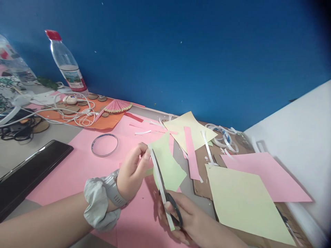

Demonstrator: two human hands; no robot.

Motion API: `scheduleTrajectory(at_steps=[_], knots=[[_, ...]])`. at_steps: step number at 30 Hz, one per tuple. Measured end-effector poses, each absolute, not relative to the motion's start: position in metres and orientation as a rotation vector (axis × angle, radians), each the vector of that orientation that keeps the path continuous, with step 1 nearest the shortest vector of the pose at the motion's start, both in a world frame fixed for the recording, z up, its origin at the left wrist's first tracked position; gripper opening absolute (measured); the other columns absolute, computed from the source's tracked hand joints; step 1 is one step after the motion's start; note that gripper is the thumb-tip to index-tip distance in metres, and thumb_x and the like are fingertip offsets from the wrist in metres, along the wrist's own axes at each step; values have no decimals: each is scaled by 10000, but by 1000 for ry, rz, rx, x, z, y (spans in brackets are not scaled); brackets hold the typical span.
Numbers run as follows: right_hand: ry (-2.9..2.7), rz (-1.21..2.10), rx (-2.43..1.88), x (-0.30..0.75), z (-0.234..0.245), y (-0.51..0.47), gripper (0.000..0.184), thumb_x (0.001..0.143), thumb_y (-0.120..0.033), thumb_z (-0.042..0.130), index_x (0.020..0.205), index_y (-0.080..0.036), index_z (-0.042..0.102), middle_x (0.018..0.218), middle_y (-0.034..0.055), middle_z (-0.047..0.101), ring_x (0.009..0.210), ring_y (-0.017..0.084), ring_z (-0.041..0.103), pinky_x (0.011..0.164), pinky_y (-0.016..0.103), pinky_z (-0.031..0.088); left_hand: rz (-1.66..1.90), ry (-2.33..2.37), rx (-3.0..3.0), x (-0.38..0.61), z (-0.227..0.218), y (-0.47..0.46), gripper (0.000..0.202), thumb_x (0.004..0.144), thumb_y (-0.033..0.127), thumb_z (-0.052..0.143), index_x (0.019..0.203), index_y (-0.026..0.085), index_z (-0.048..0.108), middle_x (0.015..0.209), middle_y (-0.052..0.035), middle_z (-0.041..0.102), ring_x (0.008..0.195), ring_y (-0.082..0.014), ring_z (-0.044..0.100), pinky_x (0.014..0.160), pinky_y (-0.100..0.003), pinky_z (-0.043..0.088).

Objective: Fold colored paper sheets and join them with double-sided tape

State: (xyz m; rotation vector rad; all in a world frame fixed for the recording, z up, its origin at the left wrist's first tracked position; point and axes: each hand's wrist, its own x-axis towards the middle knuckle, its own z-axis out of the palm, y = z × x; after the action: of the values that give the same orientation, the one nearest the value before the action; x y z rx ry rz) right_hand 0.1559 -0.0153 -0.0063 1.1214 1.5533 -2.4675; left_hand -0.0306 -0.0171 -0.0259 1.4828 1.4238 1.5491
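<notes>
My left hand [133,170] pinches the upper end of a narrow white strip [160,187] between thumb and fingers. The strip slants down across the scissors and has a light green tip at its lower end. Black-handled scissors [172,206] are gripped in my right hand [184,215], with fingers through the loops. Their blades point up and away along the strip, partly hidden by it. A pale green piece of paper [169,165] with a curved, notched edge lies just beyond the blades. I cannot tell whether my left fingers also hold it.
Pink sheets [85,165] cover the desk under my hands. Yellow sheets [243,199], a pink strip [191,155] and tape rolls [222,136] are at right. At left are a black case [33,172], a silver ring [104,144], tangled white cables [82,115] and a bottle [68,65].
</notes>
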Motion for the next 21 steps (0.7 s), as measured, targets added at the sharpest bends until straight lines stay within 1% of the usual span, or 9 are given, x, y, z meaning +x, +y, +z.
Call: scheduleTrajectory(at_steps=[3,7,11,15,18,21], knots=[[1588,-2463,1127,155,-4,-14,344,911,-511,368,861,-188,476,707,-31,458,432,22,293,380,179,180,1545,1417,1475,-30,-26,-17,197,946,228,334,761,206,397,679,36,341,614,-118,323,594,-258,308],[1541,-2478,1093,155,-3,-14,314,917,-480,376,855,-187,468,706,-32,458,439,25,296,388,182,180,1531,1418,1477,-31,-27,-17,200,949,243,339,760,205,392,685,37,345,621,-117,327,603,-259,311],[1641,-2488,1113,154,-6,-17,323,930,-464,351,846,-179,478,682,-33,450,432,29,291,369,177,169,1528,1406,1476,-31,-27,-17,202,952,244,334,762,205,391,684,40,340,621,-115,322,604,-256,310],[1675,-2435,1102,153,-5,-16,336,935,-467,338,859,-174,484,620,-43,425,429,38,308,363,174,190,1503,1403,1479,-31,-27,-18,199,950,242,336,761,206,387,687,41,336,622,-115,318,603,-256,308],[1651,-2450,1061,154,-3,-13,323,941,-453,335,859,-177,481,633,-40,443,445,42,320,382,178,203,1504,1394,1475,-31,-28,-17,200,952,248,336,763,206,388,686,42,339,619,-114,318,598,-254,307],[1643,-2469,1036,154,-3,-12,303,946,-433,335,828,-185,463,606,-50,429,448,47,327,393,182,213,1515,1382,1478,-31,-28,-17,203,953,255,338,762,206,390,681,44,334,614,-112,312,594,-252,304]])
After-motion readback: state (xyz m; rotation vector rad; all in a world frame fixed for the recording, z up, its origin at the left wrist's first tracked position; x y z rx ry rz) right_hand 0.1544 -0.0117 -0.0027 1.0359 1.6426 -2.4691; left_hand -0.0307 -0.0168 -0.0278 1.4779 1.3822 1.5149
